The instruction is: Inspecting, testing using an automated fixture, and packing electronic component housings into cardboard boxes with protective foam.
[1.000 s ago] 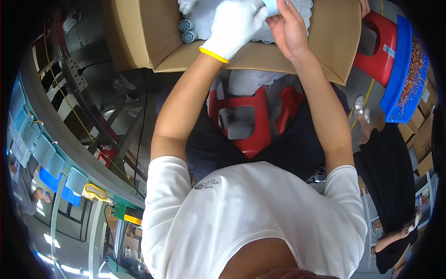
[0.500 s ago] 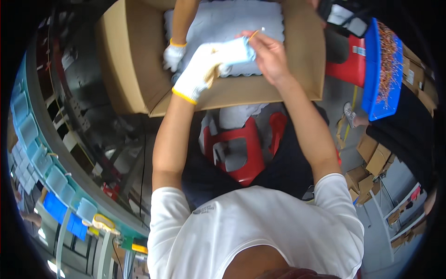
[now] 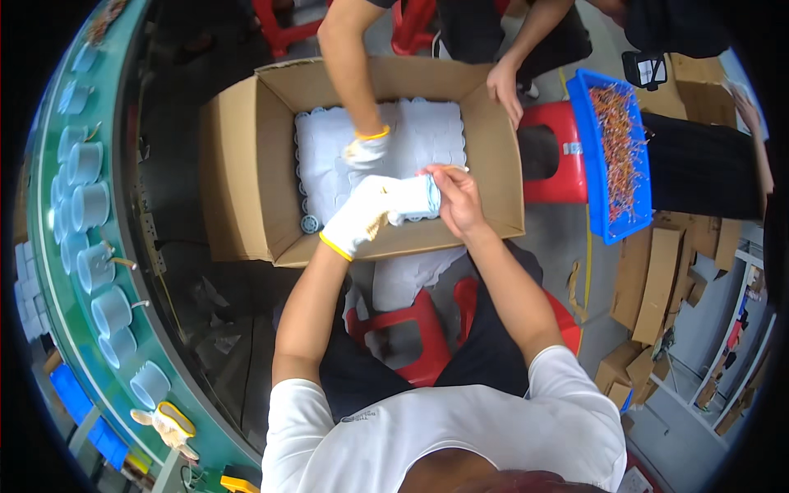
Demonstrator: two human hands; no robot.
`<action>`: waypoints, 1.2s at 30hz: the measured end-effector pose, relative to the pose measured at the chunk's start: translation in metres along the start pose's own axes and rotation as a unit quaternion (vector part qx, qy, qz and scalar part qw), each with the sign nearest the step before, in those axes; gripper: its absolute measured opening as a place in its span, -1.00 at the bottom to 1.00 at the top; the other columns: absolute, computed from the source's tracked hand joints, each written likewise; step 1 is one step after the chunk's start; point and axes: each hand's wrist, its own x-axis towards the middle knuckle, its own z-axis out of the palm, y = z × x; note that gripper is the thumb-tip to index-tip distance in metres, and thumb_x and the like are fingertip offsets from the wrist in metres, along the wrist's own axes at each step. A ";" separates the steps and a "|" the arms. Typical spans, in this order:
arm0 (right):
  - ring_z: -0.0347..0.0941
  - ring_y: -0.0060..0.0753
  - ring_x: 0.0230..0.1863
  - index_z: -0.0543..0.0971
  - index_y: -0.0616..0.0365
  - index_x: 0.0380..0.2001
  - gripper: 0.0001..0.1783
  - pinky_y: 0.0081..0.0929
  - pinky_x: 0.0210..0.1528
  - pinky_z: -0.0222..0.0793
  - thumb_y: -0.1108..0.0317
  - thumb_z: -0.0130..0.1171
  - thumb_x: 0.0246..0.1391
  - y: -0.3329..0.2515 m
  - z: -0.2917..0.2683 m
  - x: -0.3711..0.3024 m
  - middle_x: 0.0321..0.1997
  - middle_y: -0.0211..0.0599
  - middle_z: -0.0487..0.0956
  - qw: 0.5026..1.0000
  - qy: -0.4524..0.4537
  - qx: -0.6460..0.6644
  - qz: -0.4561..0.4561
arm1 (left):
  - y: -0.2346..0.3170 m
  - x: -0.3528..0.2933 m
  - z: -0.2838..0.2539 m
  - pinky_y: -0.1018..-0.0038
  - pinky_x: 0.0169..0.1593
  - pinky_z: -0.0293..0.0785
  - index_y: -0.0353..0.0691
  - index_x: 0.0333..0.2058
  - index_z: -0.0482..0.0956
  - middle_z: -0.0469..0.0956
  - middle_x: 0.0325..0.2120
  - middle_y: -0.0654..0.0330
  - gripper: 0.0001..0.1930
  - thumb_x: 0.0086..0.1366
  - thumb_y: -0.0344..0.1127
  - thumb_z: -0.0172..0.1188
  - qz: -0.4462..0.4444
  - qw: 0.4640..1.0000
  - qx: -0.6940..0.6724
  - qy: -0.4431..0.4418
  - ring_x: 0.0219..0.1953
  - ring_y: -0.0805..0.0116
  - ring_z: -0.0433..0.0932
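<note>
The left hand (image 3: 362,214), in a white glove, is closing its grip around a pale blue cup (image 3: 419,197), which is lying sideways above the near part of an open box (image 3: 497,164). The right hand (image 3: 459,200), bare, is bending its fingers at the cup's right end; whether its grip is pinching something, I cannot tell. In the box a pale layer (image 3: 423,135) is lying. A co-worker's gloved hand (image 3: 366,152) is reaching over it, and a bare hand (image 3: 505,90) is resting at the far right edge of the box. On the left, more cups (image 3: 90,205) are standing on the green tabletop (image 3: 201,427). On the right, a blue tray (image 3: 612,230) is holding wires (image 3: 612,156) beside a red stool (image 3: 563,168).
</note>
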 end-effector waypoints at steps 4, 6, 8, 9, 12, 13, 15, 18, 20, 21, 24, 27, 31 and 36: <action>0.59 -0.36 0.08 0.69 0.22 -0.13 -0.84 -0.28 0.18 0.53 0.36 0.28 0.33 -0.010 0.017 -0.037 -0.04 -0.27 0.70 0.989 -0.059 0.096 0.098 | 0.014 -0.041 -0.002 0.61 -0.45 0.31 -0.29 -0.28 0.74 0.58 -0.55 0.37 -0.80 0.28 -0.26 0.38 0.018 0.985 0.166 -0.047 -0.54 0.63 0.40; 0.55 -0.38 0.08 0.65 0.11 -0.07 -0.80 -0.26 0.18 0.50 0.37 0.33 0.27 -0.009 0.046 -0.058 -0.04 -0.32 0.65 0.981 -0.059 0.119 0.142 | 0.021 -0.066 -0.013 0.60 -0.45 0.32 -0.29 -0.28 0.75 0.58 -0.55 0.37 -0.80 0.26 -0.25 0.38 0.048 0.973 0.220 -0.044 -0.53 0.64 0.40; 0.53 -0.45 -0.03 0.54 -0.03 -0.08 -0.78 -0.32 0.12 0.49 0.42 0.33 0.26 -0.008 0.073 -0.075 -0.16 -0.43 0.56 0.989 0.025 0.074 0.128 | 0.032 -0.086 -0.008 0.56 -0.46 0.33 -0.27 -0.28 0.78 0.58 -0.57 0.38 -0.79 0.22 -0.24 0.39 0.099 0.938 0.323 -0.079 -0.53 0.63 0.42; 0.53 -0.51 -0.08 0.54 0.03 -0.19 -0.85 -0.44 0.05 0.48 0.44 0.33 0.26 -0.011 0.074 -0.081 -0.19 -0.46 0.55 0.995 0.032 -0.001 0.094 | 0.032 -0.093 -0.006 0.54 -0.46 0.34 -0.27 -0.28 0.78 0.57 -0.58 0.39 -0.78 0.20 -0.24 0.39 0.140 0.931 0.331 -0.068 -0.54 0.63 0.42; 0.51 -0.48 0.03 0.61 0.17 -0.03 -0.77 -0.37 0.16 0.43 0.25 0.17 0.43 -0.029 0.094 -0.090 -0.04 -0.33 0.61 0.956 0.049 -0.288 0.024 | 0.055 -0.124 0.008 0.49 -0.46 0.36 -0.27 -0.27 0.79 0.57 -0.61 0.35 -0.80 0.20 -0.27 0.37 0.133 0.928 0.346 -0.028 -0.55 0.61 0.43; 0.51 -0.37 0.16 0.59 0.21 0.11 -0.62 -0.30 0.24 0.39 0.15 0.08 0.49 -0.034 0.112 -0.091 0.08 -0.26 0.61 0.968 -0.015 -0.250 0.009 | 0.062 -0.132 0.007 0.49 -0.46 0.35 -0.25 -0.29 0.79 0.58 -0.61 0.33 -0.81 0.19 -0.28 0.37 0.170 0.912 0.374 -0.011 -0.55 0.60 0.43; 0.53 -0.17 0.22 0.54 0.26 0.20 -0.43 -0.26 0.29 0.39 0.19 0.39 0.22 -0.045 0.172 -0.093 0.17 -0.10 0.61 0.826 -0.116 -0.548 -0.054 | 0.066 -0.151 -0.002 0.49 -0.45 0.35 -0.24 -0.31 0.80 0.59 -0.61 0.30 -0.82 0.18 -0.28 0.37 0.209 0.894 0.396 0.027 -0.55 0.60 0.44; 0.56 0.00 0.21 0.52 0.26 0.22 -0.25 -0.22 0.26 0.43 0.30 0.56 -0.06 -0.059 0.240 -0.077 0.18 0.04 0.60 0.588 -0.233 -0.739 -0.234 | 0.074 -0.167 -0.008 0.53 -0.46 0.35 -0.25 -0.29 0.79 0.59 -0.61 0.28 -0.80 0.28 -0.24 0.33 0.254 0.929 0.269 0.016 -0.56 0.57 0.46; 0.57 -0.20 0.18 0.51 0.25 0.22 -0.31 -0.29 0.25 0.43 0.37 0.51 0.00 -0.070 0.279 -0.064 0.14 -0.11 0.62 0.672 -0.159 -0.673 -0.266 | 0.088 -0.174 -0.012 0.55 -0.48 0.35 -0.28 -0.24 0.76 0.56 -0.61 0.30 -0.73 0.40 -0.18 0.25 0.342 0.920 -0.170 0.090 -0.58 0.54 0.48; 0.55 -0.29 0.18 0.47 0.24 0.25 -0.30 -0.31 0.27 0.42 0.41 0.50 0.02 -0.071 0.296 -0.058 0.16 -0.20 0.60 0.781 -0.147 -0.567 -0.217 | 0.091 -0.171 -0.029 0.55 -0.49 0.36 -0.29 -0.17 0.73 0.55 -0.61 0.31 -0.69 0.48 -0.14 0.17 0.377 0.901 -0.172 0.129 -0.59 0.51 0.48; 0.54 -0.38 0.13 0.44 0.25 0.24 -0.25 -0.38 0.27 0.42 0.53 0.51 -0.06 -0.047 0.382 -0.082 0.12 -0.29 0.59 0.852 -0.207 -0.424 -0.228 | 0.097 -0.161 -0.042 0.53 -0.47 0.31 -0.23 -0.26 0.75 0.54 -0.63 0.29 -0.74 0.41 -0.16 0.22 0.378 0.861 -0.209 0.270 -0.60 0.52 0.43; 0.50 -0.46 0.17 0.49 0.17 0.24 -0.23 -0.41 0.30 0.38 0.42 0.60 -0.06 0.023 0.428 -0.103 0.15 -0.37 0.55 0.889 -0.285 -0.307 -0.187 | 0.078 -0.150 -0.055 0.49 -0.38 0.47 -0.25 -0.18 0.74 0.62 -0.50 0.25 -0.74 0.43 -0.19 0.19 0.399 0.867 -0.217 0.204 -0.48 0.48 0.55; 0.36 -0.05 0.32 0.40 0.19 0.35 -0.19 -0.13 0.42 0.21 0.11 0.46 0.13 0.092 0.434 -0.096 0.31 -0.09 0.47 0.764 -0.274 -0.487 -0.322 | 0.081 -0.151 -0.039 0.54 -0.37 0.41 -0.29 -0.13 0.73 0.58 -0.52 0.27 -0.68 0.47 -0.16 0.13 0.391 0.891 -0.117 0.201 -0.48 0.50 0.51; 0.11 0.20 0.40 0.37 0.20 0.36 -0.23 0.06 0.43 0.06 -0.05 0.25 0.23 0.105 0.438 -0.094 0.39 -0.05 0.22 0.686 -0.226 -0.583 -0.372 | 0.085 -0.145 -0.029 0.51 -0.37 0.40 -0.22 -0.15 0.77 0.57 -0.52 0.29 -0.71 0.45 -0.15 0.18 0.367 0.907 -0.084 0.188 -0.49 0.51 0.50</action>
